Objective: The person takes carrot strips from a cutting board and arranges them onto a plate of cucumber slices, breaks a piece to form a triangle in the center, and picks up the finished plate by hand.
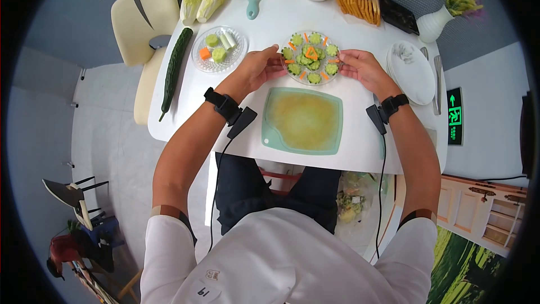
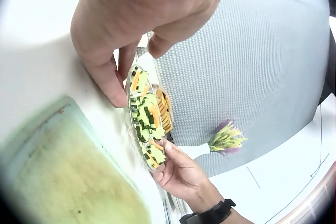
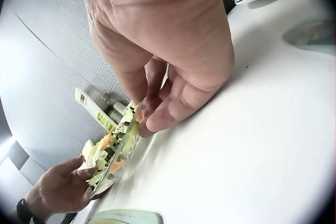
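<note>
I pinch the plate [image 1: 310,56] of cucumber and carrot pieces by its rims, my left hand [image 1: 256,69] on its left edge, my right hand [image 1: 360,67] on its right. It sits at the frame's upper centre on the tabletop [image 1: 360,129], just above the green board [image 1: 302,120].

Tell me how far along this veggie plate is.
Arranging looks done: the glass plate carries a ring of cucumber slices with carrot strips and a carrot triangle in the middle. In hand: the left hand and right hand hold its opposite rims. Left over: a side plate of spare pieces, a whole cucumber and the used cutting board.
</note>
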Action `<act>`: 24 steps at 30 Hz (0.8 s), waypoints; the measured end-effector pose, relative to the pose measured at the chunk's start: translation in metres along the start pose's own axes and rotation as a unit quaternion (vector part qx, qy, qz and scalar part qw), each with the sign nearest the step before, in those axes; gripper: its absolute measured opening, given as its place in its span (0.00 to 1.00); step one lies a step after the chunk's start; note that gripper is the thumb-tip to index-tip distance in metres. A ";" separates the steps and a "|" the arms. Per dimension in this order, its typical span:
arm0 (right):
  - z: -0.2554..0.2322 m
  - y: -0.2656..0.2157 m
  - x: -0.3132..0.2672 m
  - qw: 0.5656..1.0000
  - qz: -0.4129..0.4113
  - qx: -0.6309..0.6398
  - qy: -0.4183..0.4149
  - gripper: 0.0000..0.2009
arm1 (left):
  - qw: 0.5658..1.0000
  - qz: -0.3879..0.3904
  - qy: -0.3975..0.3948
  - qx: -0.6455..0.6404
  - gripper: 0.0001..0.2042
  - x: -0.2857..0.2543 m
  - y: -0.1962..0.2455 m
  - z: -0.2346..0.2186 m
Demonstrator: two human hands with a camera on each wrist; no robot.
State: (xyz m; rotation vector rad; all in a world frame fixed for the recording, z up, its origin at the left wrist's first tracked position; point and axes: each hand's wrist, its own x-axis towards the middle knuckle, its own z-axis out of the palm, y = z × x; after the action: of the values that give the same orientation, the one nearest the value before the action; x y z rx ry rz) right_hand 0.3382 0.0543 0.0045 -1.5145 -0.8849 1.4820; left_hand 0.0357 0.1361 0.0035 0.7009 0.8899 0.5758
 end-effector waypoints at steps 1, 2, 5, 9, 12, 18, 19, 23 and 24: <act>-0.001 0.000 0.001 1.000 -0.001 0.000 0.000 0.15 | 1.000 -0.002 0.003 0.018 0.21 -0.001 0.001 0.001; -0.001 0.000 0.001 1.000 0.004 -0.005 0.006 0.15 | 0.999 -0.005 0.007 0.035 0.24 -0.002 0.002 0.001; -0.003 -0.002 0.001 1.000 0.010 -0.022 0.013 0.15 | 0.999 -0.014 0.007 0.052 0.25 -0.001 0.005 0.003; -0.004 -0.002 0.002 0.998 0.009 -0.058 0.025 0.14 | 0.998 -0.012 0.009 0.068 0.26 -0.003 0.007 0.006; -0.005 -0.004 0.003 0.996 0.005 -0.084 0.020 0.14 | 0.997 -0.003 0.022 0.076 0.27 -0.005 0.008 0.006; -0.001 -0.004 0.004 0.990 0.001 -0.126 0.058 0.14 | 0.995 0.021 0.003 0.097 0.30 -0.019 0.009 -0.001; -0.002 -0.004 0.003 0.991 0.000 -0.127 0.052 0.14 | 0.991 0.050 0.002 0.128 0.29 -0.026 0.006 -0.003; -0.001 -0.013 -0.021 0.964 -0.064 -0.229 0.116 0.14 | 0.974 0.159 0.026 0.161 0.27 -0.072 -0.004 -0.024; 0.001 -0.015 -0.032 0.946 -0.106 -0.268 0.147 0.13 | 0.969 0.196 0.050 0.143 0.26 -0.084 -0.005 -0.032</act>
State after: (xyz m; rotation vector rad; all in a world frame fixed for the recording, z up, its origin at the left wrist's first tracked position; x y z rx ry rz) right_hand 0.3357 0.0321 0.0318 -1.8950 -1.2856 0.8612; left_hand -0.0339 0.0837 0.0273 1.1329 0.9440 0.8486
